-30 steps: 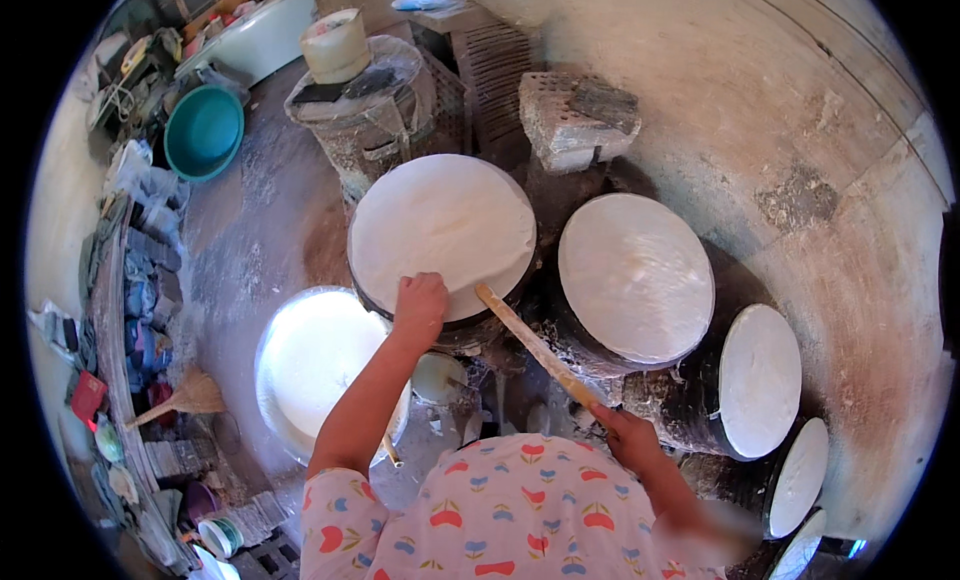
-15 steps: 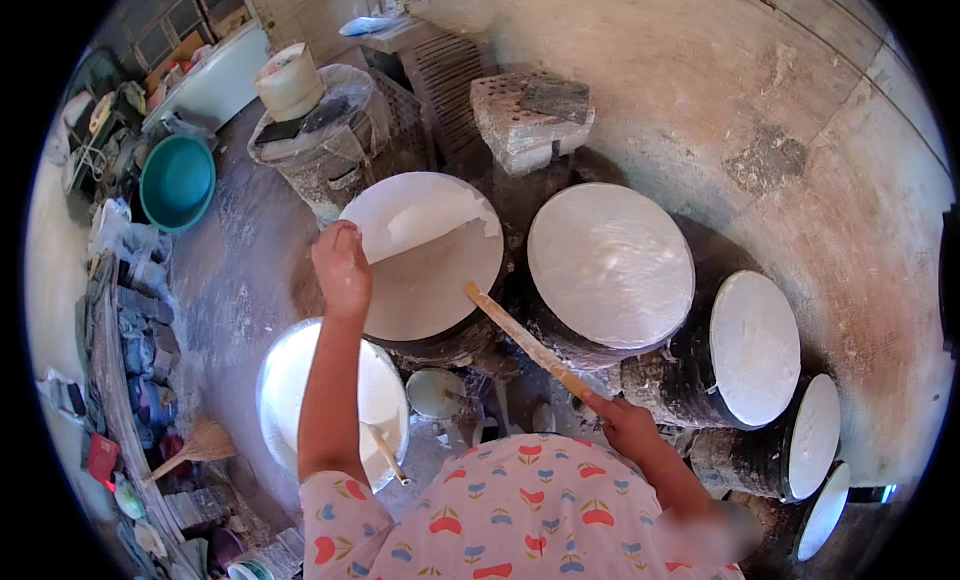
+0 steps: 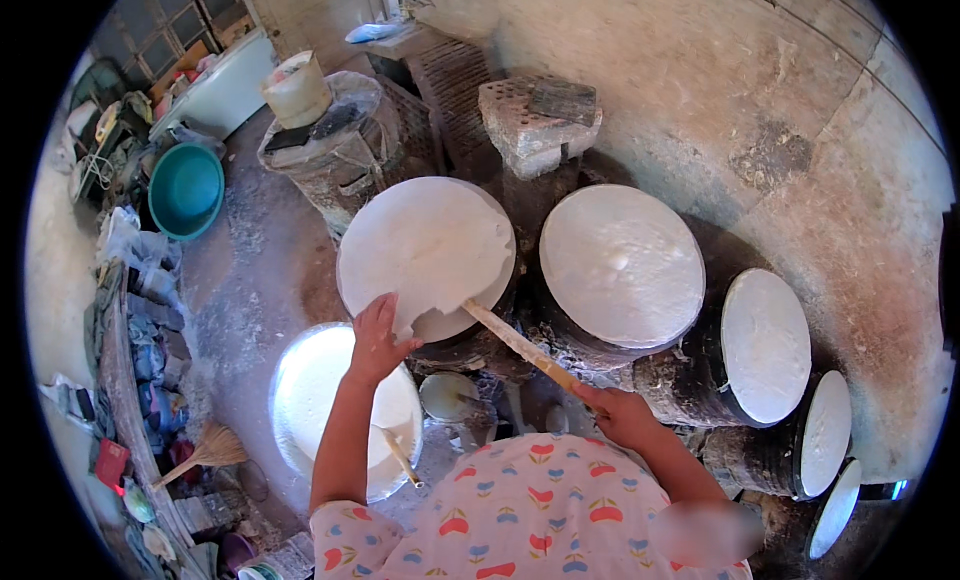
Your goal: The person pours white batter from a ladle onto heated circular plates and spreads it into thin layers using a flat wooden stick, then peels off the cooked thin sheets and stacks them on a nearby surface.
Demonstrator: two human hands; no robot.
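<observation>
Nearest, the person is wearing a pale pink shirt printed with red and blue flowers [image 3: 530, 510]. Out from it the right hand [image 3: 620, 418] is gripping one end of a long, flat, pale wooden stick [image 3: 530, 355], its fingers clamped around the wood. The stick is probably light and stiff, and the end is serving as a sound place to hold it.

To the left, a wide, shiny metal basin [image 3: 288, 440] is holding white liquid, with a pale bamboo handle [image 3: 402, 458] leaning over its near side. Beyond that, the left hand [image 3: 376, 340] is hovering at or resting on the near-left edge of a thin, white, round sheet [image 3: 430, 240]; its fingers are standing apart, and whether they are pressing cannot be told.

The sheet is lying over the round top of a dark-sided drum [image 3: 462, 355]. Its near edge is showing a ragged gap, and the stick's tip is pointing into it. The sheet is looking light, limp, perhaps damp and clinging, and easy to tear; an unbroken stretch of rim, supported broadly, would be safer to take than the ragged part.

To the right, a second white round top [image 3: 620, 270] is standing just beside it. Farther off, a pale perforated block [image 3: 540, 150] and a round teal tub [image 3: 186, 192] are sitting.
</observation>
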